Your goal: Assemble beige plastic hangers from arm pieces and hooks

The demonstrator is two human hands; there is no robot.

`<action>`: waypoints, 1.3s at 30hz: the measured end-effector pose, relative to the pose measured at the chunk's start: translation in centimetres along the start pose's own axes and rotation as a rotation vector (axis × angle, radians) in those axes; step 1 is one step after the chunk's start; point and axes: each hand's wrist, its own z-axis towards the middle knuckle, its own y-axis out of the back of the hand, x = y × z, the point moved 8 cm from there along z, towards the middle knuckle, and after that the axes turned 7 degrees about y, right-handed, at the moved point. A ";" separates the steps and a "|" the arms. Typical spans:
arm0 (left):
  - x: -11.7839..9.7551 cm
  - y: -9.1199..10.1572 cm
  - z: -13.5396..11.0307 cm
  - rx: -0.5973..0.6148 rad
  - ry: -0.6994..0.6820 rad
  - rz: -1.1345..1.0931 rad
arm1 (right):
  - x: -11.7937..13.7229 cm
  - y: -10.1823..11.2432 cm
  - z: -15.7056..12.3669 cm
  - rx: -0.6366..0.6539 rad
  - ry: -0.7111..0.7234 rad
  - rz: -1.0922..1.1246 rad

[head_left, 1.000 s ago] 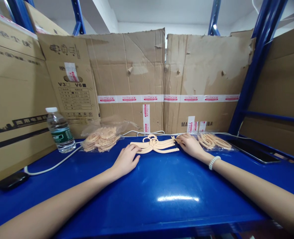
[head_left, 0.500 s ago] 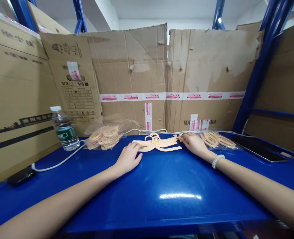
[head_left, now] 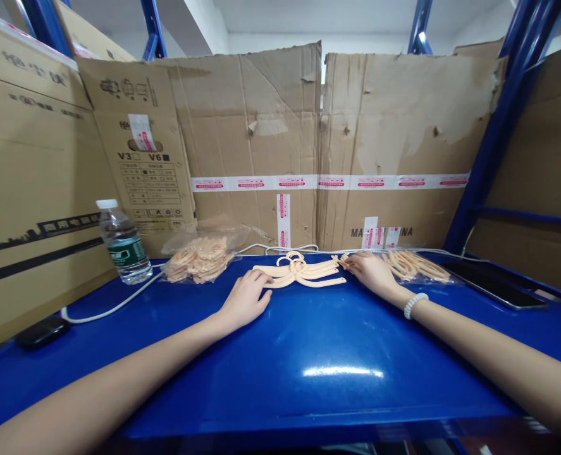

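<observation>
Hands on loose peach pieces (head_left: 302, 273), bagged stock either side.
Flat, open left hand (head_left: 245, 298); right hand (head_left: 372, 272) grip unclear. Same pieces inside left bag (head_left: 202, 256) and right bag (head_left: 415, 265).

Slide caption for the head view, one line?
Left hand and right hand rest at opposite ends of a pile of peach plastic pieces on a blue shelf.

A glossy blue shelf surface (head_left: 337, 404) is closed off along its back edge by two worn, taped cardboard sheets (head_left: 256, 126) and along its left edge by printed cardboard boxes (head_left: 24, 189), while blue steel uprights (head_left: 493, 145) are seen at the back right corner and a white ceiling (head_left: 308, 16) is glimpsed above.
</observation>
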 end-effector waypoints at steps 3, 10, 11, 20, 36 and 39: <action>0.0 -0.1 0.0 0.001 -0.006 0.003 | 0.1 0.3 0.0 -0.023 0.014 0.010; -0.2 -0.1 0.1 -0.005 -0.027 0.009 | 0.1 1.2 -0.1 -0.123 0.010 0.031; -0.2 0.0 0.1 -0.004 -0.027 0.007 | -0.1 1.3 -0.1 -0.144 0.001 0.037; -0.6 -0.3 0.1 0.013 -0.083 -0.123 | -1.5 4.2 -1.0 -0.501 -0.129 0.158; -0.7 2.1 0.0 -0.161 -0.032 -0.358 | -0.9 5.6 -1.0 -0.527 -0.562 1.485; -0.6 2.6 -0.1 -0.213 -0.012 -0.352 | 0.0 3.4 -1.0 -0.377 -0.630 1.616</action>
